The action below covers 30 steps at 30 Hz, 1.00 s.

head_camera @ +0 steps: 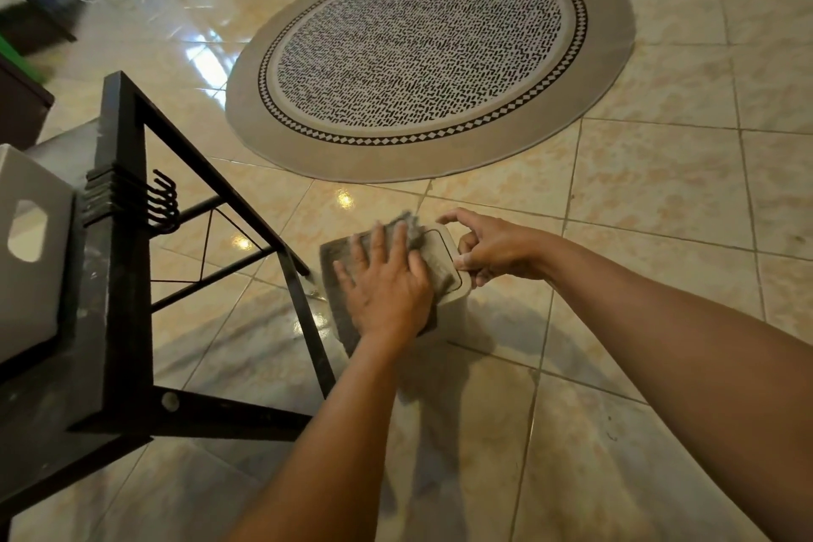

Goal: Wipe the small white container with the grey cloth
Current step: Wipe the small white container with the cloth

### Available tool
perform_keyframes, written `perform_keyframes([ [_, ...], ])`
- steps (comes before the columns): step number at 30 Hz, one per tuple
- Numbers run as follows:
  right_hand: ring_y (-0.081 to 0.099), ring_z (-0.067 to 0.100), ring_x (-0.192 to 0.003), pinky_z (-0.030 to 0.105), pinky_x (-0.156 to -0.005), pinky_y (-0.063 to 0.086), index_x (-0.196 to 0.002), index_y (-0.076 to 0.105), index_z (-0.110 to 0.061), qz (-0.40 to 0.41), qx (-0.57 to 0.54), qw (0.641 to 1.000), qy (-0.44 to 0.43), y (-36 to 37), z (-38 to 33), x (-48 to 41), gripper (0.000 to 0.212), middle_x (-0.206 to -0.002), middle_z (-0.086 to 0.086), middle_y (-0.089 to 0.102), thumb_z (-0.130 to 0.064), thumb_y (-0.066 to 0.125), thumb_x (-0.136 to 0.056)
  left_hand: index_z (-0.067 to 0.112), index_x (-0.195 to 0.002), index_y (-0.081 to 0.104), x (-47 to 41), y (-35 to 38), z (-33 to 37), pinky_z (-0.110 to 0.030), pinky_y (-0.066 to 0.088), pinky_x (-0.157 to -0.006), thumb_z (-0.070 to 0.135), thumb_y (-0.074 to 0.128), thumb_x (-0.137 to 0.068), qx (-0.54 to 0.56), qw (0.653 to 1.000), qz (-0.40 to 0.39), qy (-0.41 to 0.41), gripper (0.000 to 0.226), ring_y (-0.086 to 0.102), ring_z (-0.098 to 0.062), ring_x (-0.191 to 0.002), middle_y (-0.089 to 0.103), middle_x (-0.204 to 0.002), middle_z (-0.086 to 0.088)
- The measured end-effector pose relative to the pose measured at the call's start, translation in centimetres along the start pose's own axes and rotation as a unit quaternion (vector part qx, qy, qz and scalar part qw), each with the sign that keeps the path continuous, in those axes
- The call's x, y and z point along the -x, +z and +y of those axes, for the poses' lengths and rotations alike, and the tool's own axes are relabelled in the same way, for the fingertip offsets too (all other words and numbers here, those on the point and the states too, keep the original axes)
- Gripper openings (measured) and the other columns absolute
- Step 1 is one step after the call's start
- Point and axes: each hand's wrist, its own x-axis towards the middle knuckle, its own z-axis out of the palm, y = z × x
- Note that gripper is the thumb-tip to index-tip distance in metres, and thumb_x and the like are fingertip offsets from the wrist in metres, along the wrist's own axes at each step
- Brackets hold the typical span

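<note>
Grey cloth (341,253) lies under the flat, spread left hand (387,290), pressed on the white container (444,264). The right hand (492,249) pinches its edge (fingers curled).

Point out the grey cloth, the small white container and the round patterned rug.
grey cloth (336,253): head view, bare left corner.
small white container (444,253): head view, lid top.
round patterned rug (422,48): head view, centre.

Surface: glossy beige tiled floor (660,198) | Rug: round patterned rug (422,53) laid flat, well beyond both hands | Frame: black metal frame (119,260) stood on the tiles, left of the left hand (387,286)
</note>
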Motion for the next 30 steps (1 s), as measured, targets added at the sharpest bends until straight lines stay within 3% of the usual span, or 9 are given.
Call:
perform_keyframes([
  [2,0.052,0.015,-0.063,0.032,-0.062,0.055,-0.147,0.035,-0.025,0.002,0.000,1.000,0.003,0.0,0.0,-0.1,0.070,-0.071,0.007,0.047,0.013,0.052,-0.091,0.039,-0.157,-0.003,0.7,-0.3,-0.2,-0.057,-0.012,-0.119,0.050,0.014,-0.103,0.003,0.999,-0.009,-0.050,0.058,-0.019,-0.027,-0.151,-0.011,-0.167,0.002],
  [7,0.056,0.022,-0.068,0.032,-0.058,0.054,-0.142,0.037,-0.026,-0.015,-0.003,1.000,0.002,0.1,0.1,-0.1,0.071,-0.084,0.014,0.055,0.016,0.048,-0.086,0.044,-0.155,-0.008,3.0,1.1,2.2,-0.056,-0.009,-0.120,0.055,0.008,-0.099,-0.029,0.995,-0.013,0.095,0.059,-0.021,-0.025,-0.150,-0.016,-0.165,0.007],
  [10,0.055,0.018,-0.063,0.032,-0.060,0.056,-0.141,0.036,-0.025,0.003,-0.015,1.000,-0.001,0.3,0.1,-0.1,0.065,-0.075,0.009,0.048,0.014,0.050,-0.091,0.043,-0.156,-0.005,0.5,0.2,0.5,-0.058,-0.007,-0.120,0.052,0.012,-0.101,-0.016,0.999,0.002,0.035,0.058,-0.015,-0.025,-0.152,-0.008,-0.167,0.005],
  [13,0.056,0.017,-0.065,0.033,-0.062,0.058,-0.142,0.036,-0.025,0.005,-0.009,1.000,0.006,0.3,-0.4,0.0,0.065,-0.075,0.009,0.048,0.012,0.051,-0.092,0.039,-0.157,-0.005,2.0,-0.4,-0.3,-0.056,-0.015,-0.118,0.050,0.017,-0.103,0.006,0.999,-0.001,-0.040,0.059,-0.020,-0.025,-0.151,-0.013,-0.167,0.002],
  [17,0.055,0.013,-0.060,0.034,-0.062,0.056,-0.142,0.036,-0.025,-0.004,-0.007,1.000,0.005,0.5,-0.5,0.2,0.070,-0.068,0.006,0.050,0.017,0.048,-0.087,0.043,-0.152,-0.017,3.7,1.0,2.1,-0.057,-0.015,-0.118,0.055,0.011,-0.100,-0.020,0.998,-0.021,0.057,0.059,-0.028,-0.026,-0.147,-0.023,-0.163,0.004],
  [22,0.056,0.016,-0.064,0.031,-0.061,0.056,-0.148,0.032,-0.025,0.015,-0.005,1.000,0.013,0.5,-0.6,0.2,0.069,-0.075,0.008,0.051,0.013,0.051,-0.092,0.040,-0.156,-0.007,1.0,-0.2,-0.7,-0.058,-0.014,-0.118,0.051,0.016,-0.103,-0.008,0.998,-0.001,-0.058,0.059,-0.021,-0.026,-0.150,-0.013,-0.167,0.002],
  [27,0.055,0.015,-0.062,0.036,-0.064,0.055,-0.145,0.034,-0.026,0.004,-0.007,1.000,0.010,0.5,-0.9,0.4,0.072,-0.074,0.007,0.053,0.015,0.049,-0.087,0.043,-0.154,-0.010,3.9,0.7,1.6,-0.056,-0.010,-0.120,0.054,0.011,-0.099,-0.015,0.997,-0.016,0.079,0.060,-0.022,-0.026,-0.150,-0.017,-0.165,0.005],
  [30,0.056,0.015,-0.063,0.038,-0.069,0.057,-0.146,0.034,-0.026,0.015,0.000,1.000,0.007,0.7,-0.7,0.4,0.072,-0.076,0.008,0.053,0.014,0.051,-0.089,0.041,-0.156,-0.004,0.8,-0.3,0.1,-0.058,-0.006,-0.120,0.053,0.010,-0.099,-0.002,1.000,-0.006,0.026,0.060,-0.016,-0.026,-0.152,-0.008,-0.168,0.003],
])
